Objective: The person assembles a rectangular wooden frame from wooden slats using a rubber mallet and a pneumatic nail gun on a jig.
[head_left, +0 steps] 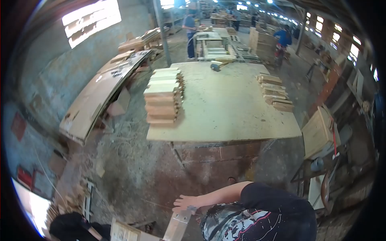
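Observation:
My right hand (185, 202) reaches out to the left at the bottom of the view, its fingers stretched and spread. It lies over the far end of a pale wooden board (177, 225), which has small dark marks near that end. A small grey thing (192, 209) shows by the heel of the hand, too blurred to name. My patterned dark shirt (257, 213) fills the lower right. My left hand is hidden behind it.
A large worktable (221, 104) carries a stack of notched wooden pieces (163, 96), a smaller stack (275, 91) and a hammer (216, 66). A long bench (100, 92) runs along the left wall. A person in black (74, 227) is at lower left near a wooden panel (124, 232); others stand farther back.

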`<action>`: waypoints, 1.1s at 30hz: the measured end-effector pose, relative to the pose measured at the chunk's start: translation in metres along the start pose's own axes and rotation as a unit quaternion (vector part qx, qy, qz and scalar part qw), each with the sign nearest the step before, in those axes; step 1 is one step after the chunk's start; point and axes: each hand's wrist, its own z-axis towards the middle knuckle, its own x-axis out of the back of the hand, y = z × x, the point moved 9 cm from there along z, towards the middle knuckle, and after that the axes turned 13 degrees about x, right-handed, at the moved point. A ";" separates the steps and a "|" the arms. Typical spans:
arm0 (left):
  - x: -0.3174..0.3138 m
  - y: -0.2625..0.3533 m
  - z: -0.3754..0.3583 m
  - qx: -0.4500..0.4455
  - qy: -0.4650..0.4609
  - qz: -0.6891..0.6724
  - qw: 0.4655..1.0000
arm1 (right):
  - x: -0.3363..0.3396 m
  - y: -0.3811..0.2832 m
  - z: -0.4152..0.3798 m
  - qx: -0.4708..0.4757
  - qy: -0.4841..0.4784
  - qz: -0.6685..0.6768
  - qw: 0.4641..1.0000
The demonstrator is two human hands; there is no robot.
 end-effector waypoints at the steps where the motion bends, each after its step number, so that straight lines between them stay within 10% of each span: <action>1: -0.009 0.020 0.013 -0.017 0.002 0.010 1.000 | 0.011 0.011 -0.025 -0.011 0.014 -0.006 1.000; 7: 0.037 0.230 0.095 -0.129 0.011 -0.020 0.991 | 0.074 0.083 -0.228 -0.166 0.015 -0.026 0.986; 9: 0.078 0.325 0.110 -0.257 0.070 -0.069 0.961 | 0.088 0.116 -0.313 -0.204 0.149 -0.239 0.938; 20: 0.143 0.737 0.202 -0.503 0.117 -0.028 0.856 | 0.207 0.150 -0.643 -0.513 0.127 -0.191 0.827; 27: 0.041 0.852 0.252 -0.457 -0.026 0.097 0.884 | 0.137 0.216 -0.733 -0.621 0.202 0.013 0.757; 33: 0.045 0.841 0.272 -0.448 -0.074 0.051 0.890 | 0.145 0.209 -0.731 -0.639 0.165 -0.063 0.749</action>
